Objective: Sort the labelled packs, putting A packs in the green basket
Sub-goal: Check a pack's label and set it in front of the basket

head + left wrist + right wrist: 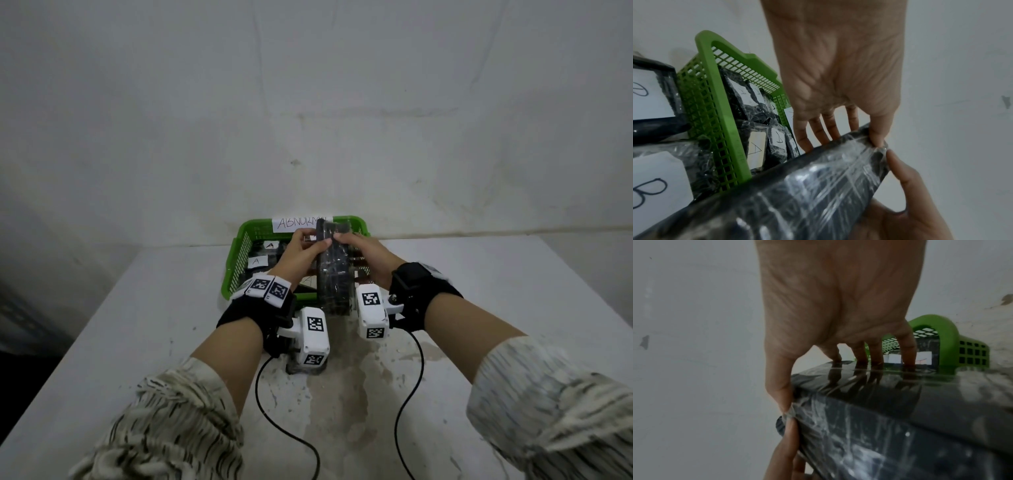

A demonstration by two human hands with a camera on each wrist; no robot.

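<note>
A black plastic-wrapped pack (334, 274) stands on edge, lifted over the near rim of the green basket (239, 253). My left hand (310, 241) grips its far end from the left, and my right hand (346, 240) grips it from the right. In the left wrist view my left hand (846, 139) has its thumb on the pack (807, 186) corner and its fingers behind it. The right wrist view shows my right hand (818, 382) clamped likewise on the pack (900, 418). No label shows on this pack. Several packs labelled A (756, 149) lie in the basket (715, 113).
Two packs labelled B (653, 186) lie just outside the basket's wall, at the left of the left wrist view. A paper sign (301, 222) hangs on the basket's far rim. The white table (137, 325) ends at the wall behind the basket. Cables trail from both wrists.
</note>
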